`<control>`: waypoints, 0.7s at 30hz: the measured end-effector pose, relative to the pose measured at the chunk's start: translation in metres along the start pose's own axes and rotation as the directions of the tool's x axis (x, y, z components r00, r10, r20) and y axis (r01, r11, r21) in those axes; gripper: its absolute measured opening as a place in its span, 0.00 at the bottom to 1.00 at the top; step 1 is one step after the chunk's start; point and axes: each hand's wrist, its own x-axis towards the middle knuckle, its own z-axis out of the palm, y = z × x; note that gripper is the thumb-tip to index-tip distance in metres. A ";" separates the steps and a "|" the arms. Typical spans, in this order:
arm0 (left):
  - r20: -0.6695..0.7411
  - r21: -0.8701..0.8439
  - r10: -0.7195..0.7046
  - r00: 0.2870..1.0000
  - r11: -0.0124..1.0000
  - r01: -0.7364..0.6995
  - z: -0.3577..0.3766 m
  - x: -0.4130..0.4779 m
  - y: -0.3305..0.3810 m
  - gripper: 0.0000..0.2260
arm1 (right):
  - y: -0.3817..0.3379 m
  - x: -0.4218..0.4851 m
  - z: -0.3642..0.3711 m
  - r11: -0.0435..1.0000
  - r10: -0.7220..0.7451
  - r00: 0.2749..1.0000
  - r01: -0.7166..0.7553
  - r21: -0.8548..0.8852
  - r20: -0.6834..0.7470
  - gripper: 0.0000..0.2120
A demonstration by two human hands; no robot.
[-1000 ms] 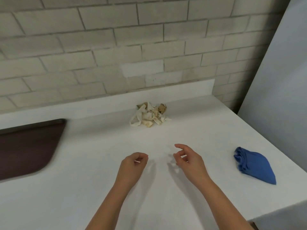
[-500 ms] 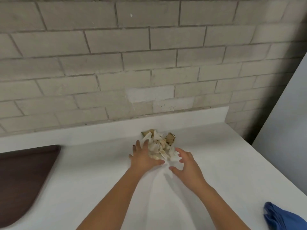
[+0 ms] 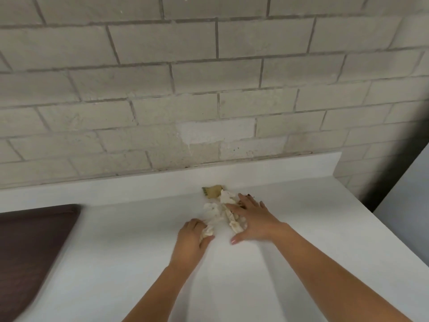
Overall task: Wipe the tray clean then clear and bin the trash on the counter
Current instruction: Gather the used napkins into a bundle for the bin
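Crumpled trash (image 3: 218, 214) lay on the tabletop (image 3: 139, 252) well right of the tray (image 3: 27, 240), the left grip (image 3: 193, 238) curled round its tray-side end and the right grip (image 3: 255, 219) flat, fingers spread upon it, apparently to gather the pile for binning.

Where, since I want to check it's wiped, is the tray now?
In the head view the brown tray lies on the white counter at the far left, cut off by the frame, left of the left hand and the trash pile.
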 end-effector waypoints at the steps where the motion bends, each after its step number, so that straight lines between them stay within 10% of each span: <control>1: -0.017 0.001 0.001 1.000 1.000 -0.001 -0.002 -0.006 -0.003 0.14 | 0.003 0.000 0.006 1.000 0.001 0.999 0.000 0.006 -0.042 0.45; 9: -0.043 -0.076 -0.165 0.985 0.984 0.161 -0.027 -0.031 0.000 0.17 | 0.013 -0.014 0.035 0.995 0.014 0.871 0.035 0.091 -0.491 0.18; 15: -0.081 -0.260 -0.450 0.889 0.871 0.417 -0.041 -0.018 0.019 0.10 | 0.002 -0.035 0.018 0.883 0.332 0.830 -0.106 0.458 -0.448 0.22; 21: -0.161 -0.276 -0.395 0.904 0.898 0.343 -0.041 0.021 0.040 0.11 | 0.002 -0.040 0.000 0.644 0.493 0.787 -0.043 0.764 -0.371 0.15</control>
